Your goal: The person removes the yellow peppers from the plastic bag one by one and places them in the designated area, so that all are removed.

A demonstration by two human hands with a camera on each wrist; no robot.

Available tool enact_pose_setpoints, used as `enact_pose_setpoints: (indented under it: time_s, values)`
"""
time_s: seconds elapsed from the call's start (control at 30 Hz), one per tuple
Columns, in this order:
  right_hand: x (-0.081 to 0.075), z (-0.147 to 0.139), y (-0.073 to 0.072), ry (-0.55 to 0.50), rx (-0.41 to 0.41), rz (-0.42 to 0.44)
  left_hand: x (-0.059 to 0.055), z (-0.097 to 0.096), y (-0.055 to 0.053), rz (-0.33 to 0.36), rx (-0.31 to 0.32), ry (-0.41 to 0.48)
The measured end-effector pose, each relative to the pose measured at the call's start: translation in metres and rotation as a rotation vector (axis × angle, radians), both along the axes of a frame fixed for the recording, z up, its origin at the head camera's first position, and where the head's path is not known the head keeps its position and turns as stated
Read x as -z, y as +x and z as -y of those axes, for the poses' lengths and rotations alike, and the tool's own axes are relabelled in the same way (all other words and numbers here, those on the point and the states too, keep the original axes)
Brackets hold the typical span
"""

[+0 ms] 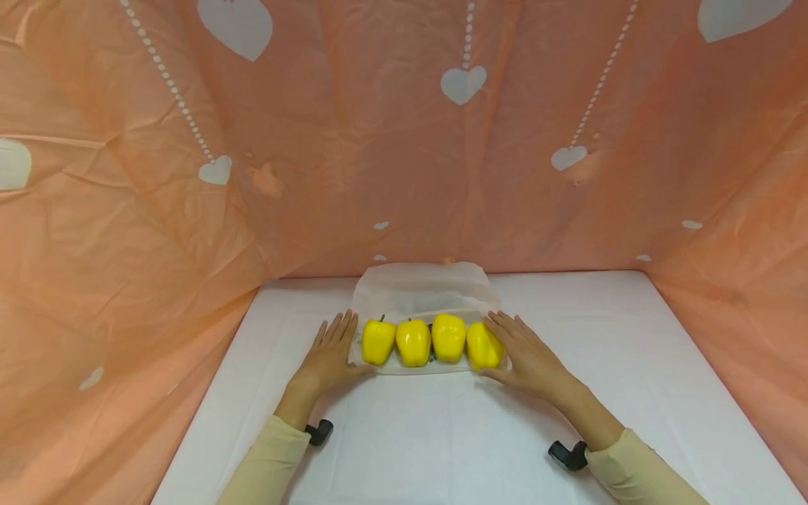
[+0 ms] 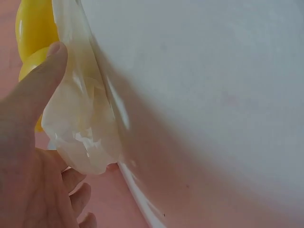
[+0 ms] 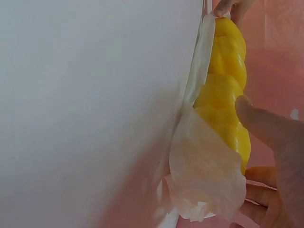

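Several yellow bell peppers (image 1: 413,344) lie side by side in a row on a thin, whitish translucent bag (image 1: 423,286). My left hand (image 1: 328,361) is at the row's left end, fingers stretched forward and thumb by the bag's near edge. In the left wrist view its thumb tip overlaps the crumpled side of the bag (image 2: 78,109). My right hand (image 1: 530,354) lies along the rightmost pepper (image 1: 482,346), fingers extended on its far side and thumb toward its near side. The right wrist view shows the bag (image 3: 204,161) partly covering that end of the row.
The peppers and bag are toward the back of a white-covered table (image 1: 410,435). An orange-pink curtain (image 1: 404,161) with white hearts encloses the back and both sides. A small black device (image 1: 320,432) sits at the left wrist, another black device (image 1: 568,456) at the right.
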State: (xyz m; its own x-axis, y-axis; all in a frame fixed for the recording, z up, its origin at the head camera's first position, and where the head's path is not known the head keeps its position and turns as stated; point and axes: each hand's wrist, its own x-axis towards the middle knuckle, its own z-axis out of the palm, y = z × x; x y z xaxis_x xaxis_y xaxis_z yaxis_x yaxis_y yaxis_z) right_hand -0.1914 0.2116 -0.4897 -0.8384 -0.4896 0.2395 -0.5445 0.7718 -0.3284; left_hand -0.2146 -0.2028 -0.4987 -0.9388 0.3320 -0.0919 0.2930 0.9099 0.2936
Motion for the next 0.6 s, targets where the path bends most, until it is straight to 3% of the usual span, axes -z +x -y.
enact_pose_setpoints:
  time_s: [0.37,0.6]
  values:
    - [0.0034,0.0008,-0.0024,0.017,0.025,-0.007,0.001,-0.0044,-0.0019,0.029,-0.018,-0.016]
    - [0.0037,0.0031,-0.0035,0.02,0.045,-0.008,0.0017,-0.0061,-0.0002,0.001,-0.004,0.01]
